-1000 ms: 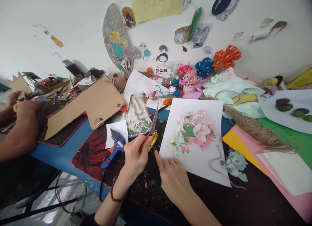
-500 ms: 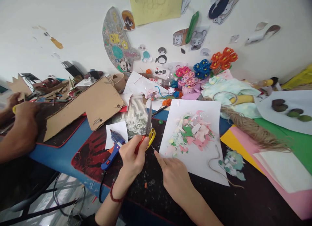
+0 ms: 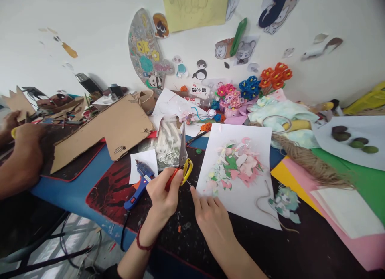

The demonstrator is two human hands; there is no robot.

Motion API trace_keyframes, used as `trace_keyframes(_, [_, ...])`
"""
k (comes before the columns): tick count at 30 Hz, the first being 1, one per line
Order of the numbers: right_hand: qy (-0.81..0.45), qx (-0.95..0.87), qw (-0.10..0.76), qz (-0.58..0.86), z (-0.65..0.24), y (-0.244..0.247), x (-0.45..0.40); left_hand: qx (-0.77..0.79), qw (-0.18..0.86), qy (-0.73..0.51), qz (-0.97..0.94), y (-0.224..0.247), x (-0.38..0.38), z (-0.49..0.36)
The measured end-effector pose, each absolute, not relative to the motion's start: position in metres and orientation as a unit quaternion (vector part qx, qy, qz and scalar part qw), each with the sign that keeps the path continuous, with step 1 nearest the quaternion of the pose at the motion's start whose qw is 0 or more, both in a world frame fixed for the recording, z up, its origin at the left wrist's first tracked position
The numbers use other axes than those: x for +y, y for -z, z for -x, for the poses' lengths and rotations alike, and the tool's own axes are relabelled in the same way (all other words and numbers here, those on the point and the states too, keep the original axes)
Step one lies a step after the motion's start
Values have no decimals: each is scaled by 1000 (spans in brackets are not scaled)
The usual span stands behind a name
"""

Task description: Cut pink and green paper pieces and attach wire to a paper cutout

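My left hand is wrapped round a pair of scissors, blades pointing up and away; one handle loop is red, the other yellow. My right hand rests palm down on the dark mat, index finger stretched forward and the other fingers partly bent. Its fingertip is close to a thin pale strand beneath the yellow loop, too small to make out. Right of it lies a white sheet bearing a heap of pink, green and white paper scraps. A blue glue gun lies left of my left hand.
Another person's arm works at the far left near a large piece of cardboard. A bag of white cords lies behind the scissors. Twine, a paper figure and coloured sheets lie to the right.
My right hand has shifted slightly left and its fingers have spread forward a little. The scissors stay in my left hand, nearly unmoved. The view has turned slightly.
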State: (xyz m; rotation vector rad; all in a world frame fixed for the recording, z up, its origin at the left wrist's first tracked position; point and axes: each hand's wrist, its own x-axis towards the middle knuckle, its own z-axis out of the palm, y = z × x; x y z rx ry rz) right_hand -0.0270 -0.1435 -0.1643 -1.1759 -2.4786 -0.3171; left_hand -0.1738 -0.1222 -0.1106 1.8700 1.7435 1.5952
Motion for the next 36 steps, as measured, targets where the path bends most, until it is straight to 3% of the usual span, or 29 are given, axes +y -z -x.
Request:
trace_keyframes(6, [128, -876, 200, 420, 31, 158, -147, 582, 57, -517, -625, 111, -127, 175])
trace_keyframes(13, [90, -914, 228, 323, 22, 168, -137, 586, 69, -516, -621, 113, -123, 176])
trace_keyframes(25, [127, -936, 208, 253, 23, 165, -126, 577, 78, -491, -648, 106, -116, 175])
trace_keyframes(36, [139, -931, 217, 258, 25, 166, -127, 574, 49, -500, -646, 117, -119, 178])
